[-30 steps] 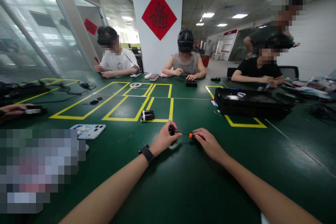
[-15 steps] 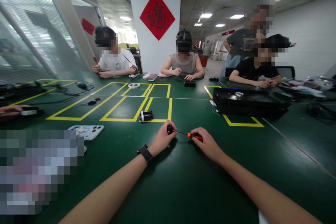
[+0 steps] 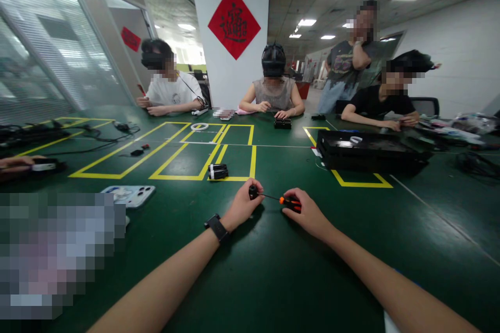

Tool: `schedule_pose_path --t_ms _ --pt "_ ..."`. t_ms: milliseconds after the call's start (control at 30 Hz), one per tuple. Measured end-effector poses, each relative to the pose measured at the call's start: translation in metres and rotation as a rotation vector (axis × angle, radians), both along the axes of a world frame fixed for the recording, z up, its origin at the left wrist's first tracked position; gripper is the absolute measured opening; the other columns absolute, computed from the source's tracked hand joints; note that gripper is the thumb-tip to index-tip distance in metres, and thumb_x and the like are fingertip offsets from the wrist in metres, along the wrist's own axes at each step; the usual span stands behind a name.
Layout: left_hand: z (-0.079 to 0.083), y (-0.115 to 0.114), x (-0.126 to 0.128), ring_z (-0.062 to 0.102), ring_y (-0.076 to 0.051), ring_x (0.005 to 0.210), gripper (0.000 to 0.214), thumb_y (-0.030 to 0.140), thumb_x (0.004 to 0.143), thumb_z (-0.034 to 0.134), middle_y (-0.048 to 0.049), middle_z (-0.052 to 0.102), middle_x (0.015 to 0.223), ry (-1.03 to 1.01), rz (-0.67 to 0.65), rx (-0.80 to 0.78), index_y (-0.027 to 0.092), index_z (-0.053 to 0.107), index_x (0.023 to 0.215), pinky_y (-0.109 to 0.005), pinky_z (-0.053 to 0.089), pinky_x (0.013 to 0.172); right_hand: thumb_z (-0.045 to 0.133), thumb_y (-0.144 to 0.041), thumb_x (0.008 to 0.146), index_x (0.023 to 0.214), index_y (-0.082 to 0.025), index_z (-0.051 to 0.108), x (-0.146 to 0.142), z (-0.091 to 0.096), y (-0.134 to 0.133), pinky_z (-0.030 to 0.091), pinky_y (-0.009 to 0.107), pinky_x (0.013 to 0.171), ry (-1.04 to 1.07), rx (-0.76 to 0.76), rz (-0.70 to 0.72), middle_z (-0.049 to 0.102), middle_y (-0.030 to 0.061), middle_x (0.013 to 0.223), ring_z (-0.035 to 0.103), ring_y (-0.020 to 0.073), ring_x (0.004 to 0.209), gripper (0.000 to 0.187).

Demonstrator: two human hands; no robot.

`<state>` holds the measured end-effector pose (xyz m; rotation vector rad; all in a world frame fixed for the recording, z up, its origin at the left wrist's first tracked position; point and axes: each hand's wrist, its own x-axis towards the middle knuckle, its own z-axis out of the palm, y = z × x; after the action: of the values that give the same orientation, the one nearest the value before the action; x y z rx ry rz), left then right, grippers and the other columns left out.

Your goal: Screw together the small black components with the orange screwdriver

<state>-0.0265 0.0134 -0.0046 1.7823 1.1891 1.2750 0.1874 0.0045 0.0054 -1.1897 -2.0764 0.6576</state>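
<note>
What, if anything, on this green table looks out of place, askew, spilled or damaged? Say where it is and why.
Nothing is spilled or visibly damaged. The small black parts lie across a yellow tape line rather than inside a box, and the black tray sits across its yellow outline, not squarely within it.

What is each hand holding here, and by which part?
Left hand pinches a small black part; right hand holds the screwdriver by its orange-and-black handle.

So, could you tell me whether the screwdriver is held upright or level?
Roughly level: the screwdriver runs sideways from the right hand to the small black part in the left hand.
</note>
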Motion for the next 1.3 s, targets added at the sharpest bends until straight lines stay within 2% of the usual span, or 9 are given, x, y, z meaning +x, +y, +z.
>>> schedule_pose_path --t_ms 133,267,333,500,600,700,867,1067,1300 --pt "-0.0003 0.0006 -0.0003 0.050 -0.012 0.075 0.016 0.011 0.069 0.055 0.0012 0.053 0.080 -0.003 -0.001 0.002 0.017 0.049 0.083 -0.026 0.040 0.074 0.037 -0.028 0.089 0.095 -0.020 0.061 -0.0008 0.0013 0.0008 0.037 0.036 0.090 -0.009 0.005 0.037 0.057 0.0061 0.100 0.050 0.0182 0.098 0.026" --pt "0.0003 0.0004 -0.0006 0.050 -0.012 0.076 0.016 0.012 0.069 0.055 0.0007 0.053 0.081 -0.003 0.000 0.006 0.017 0.050 0.083 -0.026 0.040 0.073 0.050 -0.026 0.082 0.095 -0.020 0.058 -0.0011 -0.0001 0.0009 0.039 0.036 0.088 0.015 0.025 0.024 0.056 0.0053 0.101 0.050 0.0185 0.097 0.017" --pt "0.0006 0.0001 -0.0008 0.050 -0.012 0.076 0.016 0.012 0.070 0.055 0.0007 0.053 0.081 0.005 0.000 0.010 0.018 0.049 0.083 -0.026 0.040 0.073 0.055 -0.027 0.078 0.101 -0.020 0.055 -0.0010 -0.0008 0.0005 0.040 0.035 0.087 0.030 0.011 -0.011 0.055 0.0049 0.104 0.050 0.0183 0.097 0.024" --pt "0.0001 0.0001 -0.0013 0.050 -0.012 0.076 0.015 0.012 0.070 0.055 0.0011 0.053 0.080 0.007 -0.014 0.018 0.018 0.049 0.083 -0.026 0.040 0.074 0.036 -0.027 0.089 0.097 -0.020 0.060 -0.0006 0.0017 0.0001 0.037 0.036 0.091 0.003 0.010 0.038 0.056 0.0059 0.100 0.050 0.0180 0.099 0.025" --pt "-0.0006 0.0008 -0.0011 0.051 -0.012 0.076 0.016 0.012 0.070 0.056 0.0009 0.053 0.081 -0.001 -0.011 0.012 0.018 0.049 0.083 -0.026 0.040 0.074 0.045 -0.027 0.085 0.096 -0.020 0.059 -0.0006 0.0029 -0.0006 0.038 0.035 0.089 -0.007 0.023 0.049 0.056 0.0052 0.100 0.050 0.0182 0.097 0.019" --pt "-0.0012 0.0012 -0.0007 0.051 -0.012 0.076 0.017 0.012 0.070 0.055 0.0010 0.053 0.081 0.004 -0.006 0.013 0.017 0.049 0.084 -0.025 0.040 0.074 0.055 -0.029 0.079 0.103 -0.020 0.055 -0.0005 0.0023 -0.0011 0.040 0.035 0.087 -0.001 0.015 0.011 0.055 0.0052 0.103 0.050 0.0184 0.097 0.026" --pt "-0.0018 0.0021 -0.0010 0.050 -0.011 0.074 0.016 0.010 0.070 0.055 0.0016 0.052 0.079 0.030 -0.007 0.017 0.017 0.049 0.082 -0.024 0.040 0.072 0.037 -0.027 0.089 0.095 -0.020 0.060 -0.0006 0.0035 -0.0009 0.037 0.035 0.090 -0.024 0.014 0.057 0.056 0.0062 0.099 0.050 0.0180 0.098 0.025" --pt "-0.0016 0.0018 -0.0021 0.050 -0.011 0.072 0.015 0.011 0.070 0.055 0.0018 0.052 0.078 0.039 -0.033 0.012 0.017 0.049 0.083 -0.024 0.040 0.069 0.054 -0.025 0.079 0.099 -0.020 0.055 -0.0013 0.0060 -0.0033 0.040 0.033 0.086 0.012 -0.006 0.007 0.056 0.0046 0.099 0.051 0.0180 0.095 0.021" --pt "-0.0016 0.0012 -0.0007 0.050 -0.011 0.073 0.015 0.011 0.071 0.054 0.0017 0.052 0.078 0.022 -0.031 0.008 0.017 0.049 0.083 -0.024 0.040 0.070 0.043 -0.024 0.085 0.092 -0.020 0.060 -0.0012 0.0085 -0.0038 0.040 0.033 0.084 -0.043 -0.028 0.042 0.058 0.0044 0.094 0.053 0.0169 0.091 0.019"
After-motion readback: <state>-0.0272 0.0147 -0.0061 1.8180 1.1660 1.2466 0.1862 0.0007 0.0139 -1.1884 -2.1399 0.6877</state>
